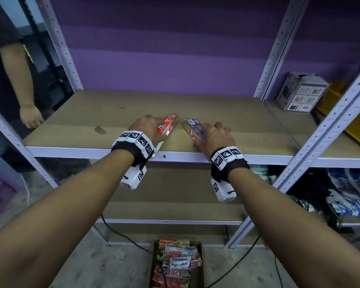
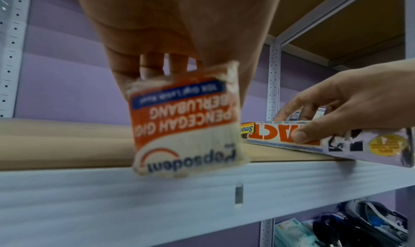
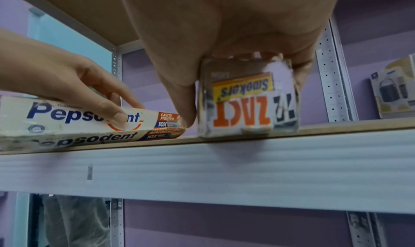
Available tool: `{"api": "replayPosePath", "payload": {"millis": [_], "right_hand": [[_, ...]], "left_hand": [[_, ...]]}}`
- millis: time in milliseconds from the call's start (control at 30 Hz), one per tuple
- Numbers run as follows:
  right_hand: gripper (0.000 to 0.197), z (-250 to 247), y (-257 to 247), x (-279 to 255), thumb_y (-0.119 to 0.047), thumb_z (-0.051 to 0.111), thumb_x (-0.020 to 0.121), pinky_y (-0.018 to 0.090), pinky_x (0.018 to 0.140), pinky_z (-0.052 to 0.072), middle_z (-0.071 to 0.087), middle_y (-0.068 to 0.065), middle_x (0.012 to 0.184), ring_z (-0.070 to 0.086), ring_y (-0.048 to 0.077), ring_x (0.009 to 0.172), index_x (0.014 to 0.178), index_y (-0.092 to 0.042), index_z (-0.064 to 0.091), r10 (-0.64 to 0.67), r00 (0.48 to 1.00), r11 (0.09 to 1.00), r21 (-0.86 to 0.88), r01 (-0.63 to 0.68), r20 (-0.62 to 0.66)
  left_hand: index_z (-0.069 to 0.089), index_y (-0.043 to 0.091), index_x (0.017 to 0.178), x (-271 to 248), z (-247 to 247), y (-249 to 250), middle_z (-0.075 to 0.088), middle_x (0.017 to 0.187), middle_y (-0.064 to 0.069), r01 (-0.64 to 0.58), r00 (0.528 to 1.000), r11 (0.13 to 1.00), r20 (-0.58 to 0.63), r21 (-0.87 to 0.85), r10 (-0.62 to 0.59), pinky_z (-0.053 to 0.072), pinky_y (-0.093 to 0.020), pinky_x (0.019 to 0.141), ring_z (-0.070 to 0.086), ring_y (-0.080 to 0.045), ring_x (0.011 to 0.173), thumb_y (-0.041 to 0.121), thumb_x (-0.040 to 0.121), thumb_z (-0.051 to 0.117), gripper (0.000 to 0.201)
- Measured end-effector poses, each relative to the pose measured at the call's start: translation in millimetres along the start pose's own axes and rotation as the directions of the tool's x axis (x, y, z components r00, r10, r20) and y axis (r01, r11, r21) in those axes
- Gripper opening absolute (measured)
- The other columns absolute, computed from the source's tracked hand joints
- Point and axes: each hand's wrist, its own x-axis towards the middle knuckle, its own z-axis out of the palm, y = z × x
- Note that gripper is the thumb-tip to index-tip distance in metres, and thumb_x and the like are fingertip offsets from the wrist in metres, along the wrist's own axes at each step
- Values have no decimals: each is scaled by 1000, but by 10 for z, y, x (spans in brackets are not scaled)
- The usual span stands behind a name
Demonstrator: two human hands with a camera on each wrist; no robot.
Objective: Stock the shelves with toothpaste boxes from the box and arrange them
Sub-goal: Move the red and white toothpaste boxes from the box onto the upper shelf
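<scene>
- While gripping the Pepsodent box (image 1: 167, 126) from above, fingers on its far side and thumb on the near side, left hand (image 1: 148, 128) sits over the front part of the shelf board (image 1: 75, 121).
- Right hand (image 1: 215, 135) likewise wrapped round the Zact box (image 1: 194, 129), thumb pressed on its printed side, fingers over the top.
- Both boxes lengthwise front to back, side by side near the middle of the shelf, a narrow gap between them, far ends angled slightly apart.
- Near end of the Pepsodent box reaching out over the white front rail (image 1: 195, 156); Zact box low on the board, whether fully set down cannot be told.
- On the floor below, near the viewer: open cardboard carton (image 1: 201, 267) packed with more toothpaste boxes (image 1: 180, 261), Colgate and Pepsodent labels readable.
- Far right, on the neighbouring shelf: white product box (image 1: 301, 93) with small pictures, beside a yellow bin (image 1: 353, 125).
- Far left: another person's hand (image 1: 30, 117) resting at the shelf's left edge.
- Behind the shelving: purple wall (image 1: 164, 48).
</scene>
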Motion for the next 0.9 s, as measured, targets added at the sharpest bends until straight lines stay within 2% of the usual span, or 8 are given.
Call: {"api": "replayPosePath", "payload": {"millis": [133, 233, 333, 400, 500, 600, 733, 900], "right_hand": [[54, 13, -2, 114, -49, 63, 84, 43, 99, 46, 49, 12, 124, 47, 39, 116, 135, -35, 53, -26, 995, 999, 35, 22, 99], [52, -40, 60, 189, -51, 60, 86, 40, 103, 40, 48, 13, 124, 46, 41, 119, 136, -40, 52, -69, 976, 994, 100, 49, 207], [53, -153, 182, 200, -49, 66, 84, 35, 108, 41, 52, 11, 125, 51, 35, 121, 135, -43, 53, -141, 948, 977, 197, 86, 285], [54, -254, 261, 177, -48, 71, 82, 30, 102, 44, 53, 6, 119, 56, 27, 113, 133, -42, 56, -200, 925, 965, 226, 130, 323], [57, -363, 351, 120, -44, 80, 77, 22, 91, 38, 46, 5, 113, 52, 20, 99, 130, -37, 59, -275, 900, 955, 204, 215, 337], [57, -398, 389, 86, -38, 85, 74, 20, 85, 37, 50, 8, 111, 51, 19, 88, 126, -29, 64, -323, 882, 943, 199, 268, 343], [51, -374, 388, 92, -34, 85, 74, 23, 86, 40, 52, 9, 111, 51, 20, 92, 122, -29, 66, -315, 892, 945, 194, 263, 323], [48, -291, 352, 142, -29, 81, 79, 25, 87, 42, 51, 8, 112, 55, 24, 99, 124, -30, 65, -272, 917, 956, 195, 221, 293]], "left_hand": [[61, 40, 123, 29, 6, -12, 58, 103, -6, 0, 999, 1000, 39, 5, -1, 54, -38, 79, 61, -30, 92, 49, 77, 65, 48], [56, 43, 127, 31, 21, -48, 53, 106, -5, -20, 997, 1000, 73, 7, 19, 48, -33, 77, 60, -29, 95, 54, 77, 64, 52], [55, 39, 129, 26, -1, -95, 50, 107, -4, -75, 987, 997, 138, -23, 77, 44, -30, 79, 59, -28, 96, 55, 77, 68, 56], [54, 36, 132, 10, -43, -118, 49, 113, -4, -105, 976, 994, 190, -23, 107, 43, -29, 81, 58, -26, 99, 55, 77, 71, 61], [50, 33, 136, -37, -108, -140, 47, 120, -4, -136, 955, 990, 264, -22, 137, 44, -31, 90, 55, -25, 107, 48, 76, 76, 67], [49, 32, 138, -92, -194, -159, 45, 126, -4, -142, 928, 990, 348, -3, 134, 43, -38, 101, 51, -24, 115, 46, 74, 79, 73], [48, 30, 140, -127, -243, -161, 46, 131, -3, -153, 918, 988, 370, 6, 140, 40, -40, 105, 47, -23, 120, 47, 73, 80, 77], [54, 29, 136, -108, -219, -169, 52, 131, -4, -139, 943, 990, 302, -24, 140, 41, -32, 99, 51, -23, 117, 43, 76, 79, 67]]}}
